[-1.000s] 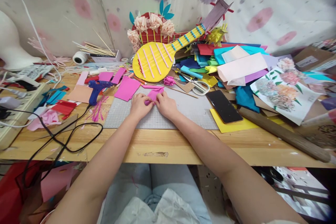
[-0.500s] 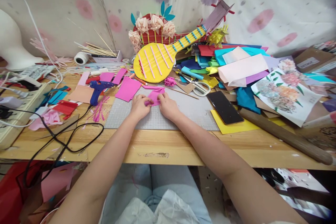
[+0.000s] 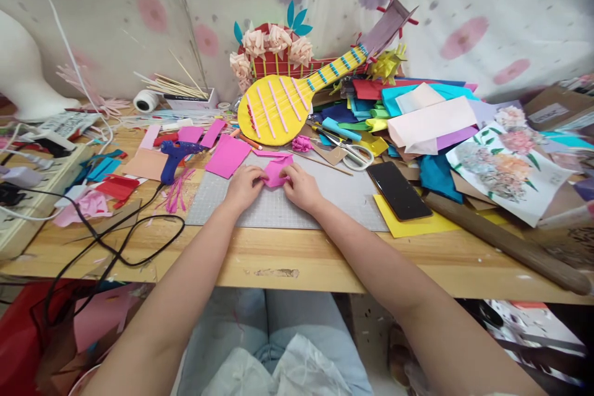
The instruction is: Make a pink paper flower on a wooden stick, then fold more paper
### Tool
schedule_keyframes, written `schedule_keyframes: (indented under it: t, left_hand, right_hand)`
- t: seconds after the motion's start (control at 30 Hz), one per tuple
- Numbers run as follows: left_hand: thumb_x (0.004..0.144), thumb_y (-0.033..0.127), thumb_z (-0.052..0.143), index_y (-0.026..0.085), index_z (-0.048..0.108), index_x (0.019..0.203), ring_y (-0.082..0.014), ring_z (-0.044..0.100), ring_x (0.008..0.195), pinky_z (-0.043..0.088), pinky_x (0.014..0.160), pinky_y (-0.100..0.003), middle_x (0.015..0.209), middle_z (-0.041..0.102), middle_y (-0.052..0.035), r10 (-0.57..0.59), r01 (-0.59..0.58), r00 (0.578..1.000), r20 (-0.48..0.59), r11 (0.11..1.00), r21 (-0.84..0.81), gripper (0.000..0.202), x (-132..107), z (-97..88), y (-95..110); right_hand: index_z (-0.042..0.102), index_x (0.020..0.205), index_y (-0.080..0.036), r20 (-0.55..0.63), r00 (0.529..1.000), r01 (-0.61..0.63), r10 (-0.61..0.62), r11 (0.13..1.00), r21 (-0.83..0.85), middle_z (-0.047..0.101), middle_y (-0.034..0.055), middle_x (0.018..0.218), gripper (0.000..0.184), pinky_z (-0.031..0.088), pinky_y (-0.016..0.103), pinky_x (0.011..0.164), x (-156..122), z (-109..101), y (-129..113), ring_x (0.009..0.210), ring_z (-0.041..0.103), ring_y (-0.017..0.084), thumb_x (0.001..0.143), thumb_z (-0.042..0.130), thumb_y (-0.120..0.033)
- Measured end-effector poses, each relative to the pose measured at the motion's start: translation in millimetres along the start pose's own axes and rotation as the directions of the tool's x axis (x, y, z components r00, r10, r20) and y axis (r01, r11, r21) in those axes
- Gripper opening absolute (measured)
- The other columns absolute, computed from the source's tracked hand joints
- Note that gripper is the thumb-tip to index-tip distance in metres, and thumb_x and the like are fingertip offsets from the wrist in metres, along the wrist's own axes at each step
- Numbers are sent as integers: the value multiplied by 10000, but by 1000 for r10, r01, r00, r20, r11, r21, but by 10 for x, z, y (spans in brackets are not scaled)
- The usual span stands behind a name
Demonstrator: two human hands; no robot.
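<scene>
A small piece of magenta paper (image 3: 277, 172) is held between my two hands, low over the grey cutting mat (image 3: 343, 201). My left hand (image 3: 245, 188) pinches its left edge between thumb and fingers. On the right edge, my right hand (image 3: 301, 185) has its fingers closed in the same way. A larger magenta paper sheet (image 3: 227, 156) lies left of my left hand. Behind the held piece sit a crumpled pink paper flower (image 3: 302, 143) and a thin stick (image 3: 320, 162). White-handled scissors (image 3: 356, 156) rest at the mat's back right.
A blue glue gun (image 3: 174, 158) with a looping black cord stands at the left. Behind the mat leans a yellow paper lute (image 3: 273, 111). To the right are a black phone (image 3: 399, 190), a wooden rod (image 3: 505, 241) and a heap of coloured paper (image 3: 431, 120).
My hands have moved slightly apart at the fingertips, and the magenta paper now shows more of its surface between them. The whole view has shifted a little.
</scene>
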State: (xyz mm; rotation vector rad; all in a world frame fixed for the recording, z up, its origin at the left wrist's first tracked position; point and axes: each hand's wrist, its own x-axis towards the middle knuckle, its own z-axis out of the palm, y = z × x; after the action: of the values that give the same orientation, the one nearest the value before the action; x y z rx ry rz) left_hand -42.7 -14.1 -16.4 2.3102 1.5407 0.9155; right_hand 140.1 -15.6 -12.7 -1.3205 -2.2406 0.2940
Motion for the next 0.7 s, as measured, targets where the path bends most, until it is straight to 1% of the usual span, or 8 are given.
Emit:
schedule_keyframes:
  t: [0.13, 0.2, 0.3, 0.37, 0.43, 0.53, 0.6, 0.7]
  left_hand:
    - [753, 175, 508, 227, 651, 803, -206, 499, 1007, 331, 993, -426, 971, 610, -42, 122, -115, 992, -27, 974, 197, 160, -26, -44, 150]
    - [744, 154, 496, 232, 644, 801, -214, 485, 1023, 278, 1031, -448, 984, 601, -43, 179, -169, 984, -14, 951, 258, 177, -44, -57, 218]
    - [728, 142, 494, 227, 628, 783, -216, 493, 987, 253, 1044, -453, 930, 604, -45, 226, -222, 974, 20, 935, 278, 168, -61, -64, 276]
    - [711, 120, 491, 217, 612, 778, -214, 498, 958, 283, 1025, -432, 883, 608, -44, 235, -240, 971, 52, 940, 241, 169, -65, -66, 281]
    - [708, 88, 463, 207, 592, 794, -206, 500, 942, 347, 966, -393, 858, 609, -43, 219, -230, 972, 83, 957, 176, 195, -62, -64, 263]
    - [726, 68, 428, 196, 551, 866, -188, 512, 924, 405, 874, -342, 880, 608, -42, 143, -149, 986, 79, 986, 73, 226, -49, -38, 213]
    - [740, 86, 442, 191, 518, 938, -182, 516, 931, 403, 871, -337, 900, 613, -38, 91, -92, 994, 56, 996, 12, 237, -37, -4, 182]
    - [759, 118, 464, 182, 488, 1012, -186, 507, 946, 388, 886, -343, 885, 620, -33, 62, -59, 996, 63, 997, -39, 262, -19, 48, 156]
  right_hand:
    - [557, 954, -210, -10, 999, -53, 53, 999, -11, 553, 44, 1021, 257, 392, 257, 676, 5, -1, -3, 846, 526, 158, 775, 388, -140]
    - [573, 929, -208, -10, 999, -44, 44, 999, -4, 555, 41, 1002, 222, 390, 252, 674, 5, 4, 3, 835, 527, 151, 782, 412, -164]
    - [588, 915, -207, -5, 1000, 6, -6, 1000, 16, 549, 38, 988, 182, 395, 248, 701, 0, 15, 16, 860, 519, 146, 800, 448, -220]
    - [593, 923, -204, 6, 999, 32, -32, 999, 25, 542, 40, 992, 181, 398, 246, 729, -1, 27, 27, 888, 513, 144, 804, 459, -228]
    - [593, 935, -199, 23, 999, 47, -48, 998, 33, 540, 43, 990, 188, 399, 245, 754, 4, 40, 40, 902, 510, 142, 802, 461, -209]
    - [588, 942, -191, 35, 997, 65, -66, 997, 40, 542, 47, 985, 188, 395, 251, 776, 17, 54, 57, 909, 505, 145, 799, 465, -192]
    - [584, 935, -187, 31, 996, 77, -79, 996, 40, 549, 50, 977, 178, 391, 257, 781, 23, 58, 65, 906, 499, 150, 802, 466, -191]
    - [578, 929, -188, 34, 995, 94, -95, 995, 33, 572, 44, 908, 169, 384, 266, 764, 27, 62, 74, 867, 497, 157, 806, 460, -184]
